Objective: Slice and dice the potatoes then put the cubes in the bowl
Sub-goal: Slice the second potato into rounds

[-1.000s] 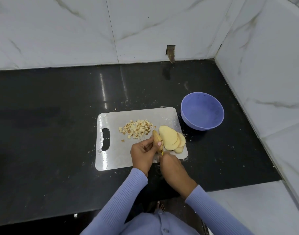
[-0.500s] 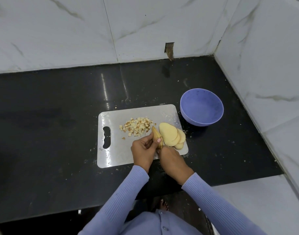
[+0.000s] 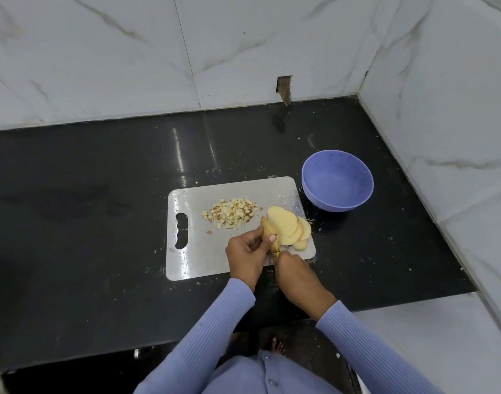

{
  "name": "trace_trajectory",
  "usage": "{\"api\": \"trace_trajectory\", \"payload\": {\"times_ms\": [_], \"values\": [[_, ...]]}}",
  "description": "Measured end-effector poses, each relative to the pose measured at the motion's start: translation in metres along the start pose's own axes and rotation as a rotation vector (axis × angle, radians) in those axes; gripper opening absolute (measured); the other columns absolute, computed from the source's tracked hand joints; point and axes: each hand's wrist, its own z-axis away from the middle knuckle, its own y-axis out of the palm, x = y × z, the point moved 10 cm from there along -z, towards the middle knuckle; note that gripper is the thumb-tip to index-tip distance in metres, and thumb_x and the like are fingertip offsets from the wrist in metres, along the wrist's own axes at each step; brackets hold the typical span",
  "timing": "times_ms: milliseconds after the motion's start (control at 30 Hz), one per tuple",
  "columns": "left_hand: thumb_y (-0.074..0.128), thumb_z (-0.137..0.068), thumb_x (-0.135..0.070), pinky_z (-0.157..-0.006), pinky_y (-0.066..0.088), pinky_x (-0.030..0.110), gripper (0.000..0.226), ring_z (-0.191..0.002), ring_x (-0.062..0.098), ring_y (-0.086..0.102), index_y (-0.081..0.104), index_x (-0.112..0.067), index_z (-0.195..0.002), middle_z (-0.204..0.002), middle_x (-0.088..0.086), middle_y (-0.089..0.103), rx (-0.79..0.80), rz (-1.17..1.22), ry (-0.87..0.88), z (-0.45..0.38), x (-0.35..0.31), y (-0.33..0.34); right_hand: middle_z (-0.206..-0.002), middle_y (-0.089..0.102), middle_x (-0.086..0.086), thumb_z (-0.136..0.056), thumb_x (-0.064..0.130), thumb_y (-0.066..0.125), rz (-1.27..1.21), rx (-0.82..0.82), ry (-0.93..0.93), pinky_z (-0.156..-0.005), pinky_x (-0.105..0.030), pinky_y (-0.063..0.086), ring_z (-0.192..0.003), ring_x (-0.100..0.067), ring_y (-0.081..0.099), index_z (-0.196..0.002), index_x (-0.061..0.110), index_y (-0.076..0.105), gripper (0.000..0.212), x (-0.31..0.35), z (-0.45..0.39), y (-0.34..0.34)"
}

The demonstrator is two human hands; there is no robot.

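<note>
While left hand pins potato — right hand slices on board

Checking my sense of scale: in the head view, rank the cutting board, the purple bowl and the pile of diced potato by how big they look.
Largest to smallest:
1. cutting board
2. purple bowl
3. pile of diced potato

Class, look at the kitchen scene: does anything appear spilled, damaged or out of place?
Yes. Pale crumbs are scattered on the dark counter around the cutting board, and the tiled wall has a rough broken hole just above the counter.
</note>
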Motion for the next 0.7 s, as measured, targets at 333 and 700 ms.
{"api": "trace_trajectory", "payload": {"times_ms": [333, 700], "values": [[0.073, -0.081, -0.006, -0.089, 0.049, 0.019, 0.042, -0.101, 0.011, 0.063, 0.060, 0.000, -0.120, -0.117, 0.010, 0.065, -0.024, -0.142, 0.120, -0.015, -0.020, 0.001, -0.103, 0.058, -0.015, -0.100, 0.014, 0.037, -0.038, -0.028, -0.022, -0.070, -0.032, 0.039, -0.088, -0.029, 0.055, -0.105, 0.004, 0.054, 0.021, 0.012, -0.014, -0.011], [0.072, -0.082, -0.009, -0.095, 0.049, 0.029, 0.037, -0.099, 0.010, 0.063, 0.064, -0.001, -0.117, -0.114, 0.011, 0.067, -0.051, -0.169, 0.147, -0.016, -0.023, -0.001, -0.117, 0.056, -0.017, -0.102, 0.019, 0.036, -0.013, -0.001, 0.029, -0.076, -0.032, 0.037, -0.108, -0.033, 0.055, -0.118, 0.003, 0.052, 0.028, 0.004, 0.001, -0.006]]}}
